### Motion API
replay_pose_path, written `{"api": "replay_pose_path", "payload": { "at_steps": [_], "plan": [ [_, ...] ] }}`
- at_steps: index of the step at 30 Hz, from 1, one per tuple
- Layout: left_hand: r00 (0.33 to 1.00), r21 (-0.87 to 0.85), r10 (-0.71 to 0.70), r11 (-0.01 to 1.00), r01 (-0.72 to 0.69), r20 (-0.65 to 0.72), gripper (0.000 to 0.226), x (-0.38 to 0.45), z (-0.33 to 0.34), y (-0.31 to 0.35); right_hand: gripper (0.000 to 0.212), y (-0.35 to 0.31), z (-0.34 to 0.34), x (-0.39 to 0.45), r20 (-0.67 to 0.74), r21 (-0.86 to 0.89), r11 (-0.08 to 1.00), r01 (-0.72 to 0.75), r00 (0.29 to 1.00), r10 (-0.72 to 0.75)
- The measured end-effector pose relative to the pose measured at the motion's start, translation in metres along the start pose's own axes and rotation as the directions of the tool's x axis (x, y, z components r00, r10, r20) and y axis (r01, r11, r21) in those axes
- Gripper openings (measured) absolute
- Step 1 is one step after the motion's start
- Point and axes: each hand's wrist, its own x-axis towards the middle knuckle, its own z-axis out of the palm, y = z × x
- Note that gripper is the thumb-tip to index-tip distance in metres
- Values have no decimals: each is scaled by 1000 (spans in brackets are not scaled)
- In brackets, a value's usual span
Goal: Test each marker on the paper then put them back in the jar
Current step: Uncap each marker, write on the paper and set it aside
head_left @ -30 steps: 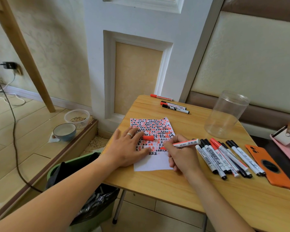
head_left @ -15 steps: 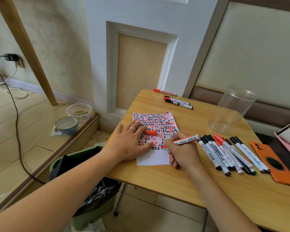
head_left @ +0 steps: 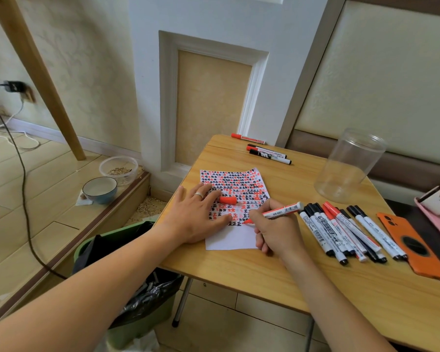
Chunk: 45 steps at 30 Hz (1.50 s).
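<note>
Under left hand [head_left: 196,217], paper's [head_left: 233,240] edge

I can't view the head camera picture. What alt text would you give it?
A person's right hand writes with an uncapped red marker on a paper full of red and black marks, while the left hand lies flat on the sheet beside the red cap. On the wooden table, more markers lie in a row near an empty clear jar and an orange phone.

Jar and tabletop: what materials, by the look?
Jar: clear plastic, probably; the wall and table show through it, with soft glossy highlights. Glass is not ruled out.
Tabletop: light wood-grain surface, smooth with a low sheen; likely laminate or veneer, since the grain looks printed and uniform.
</note>
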Motion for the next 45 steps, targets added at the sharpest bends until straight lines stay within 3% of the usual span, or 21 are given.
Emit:
{"api": "replay_pose_path", "payload": {
  "at_steps": [45],
  "plan": [
    [1000, -17, -6, 1000, 6, 18, 81, 0, -2, 0, 19, -1, 1, -3, -10, -70, 996, 46, 999, -47]
  ]
}}
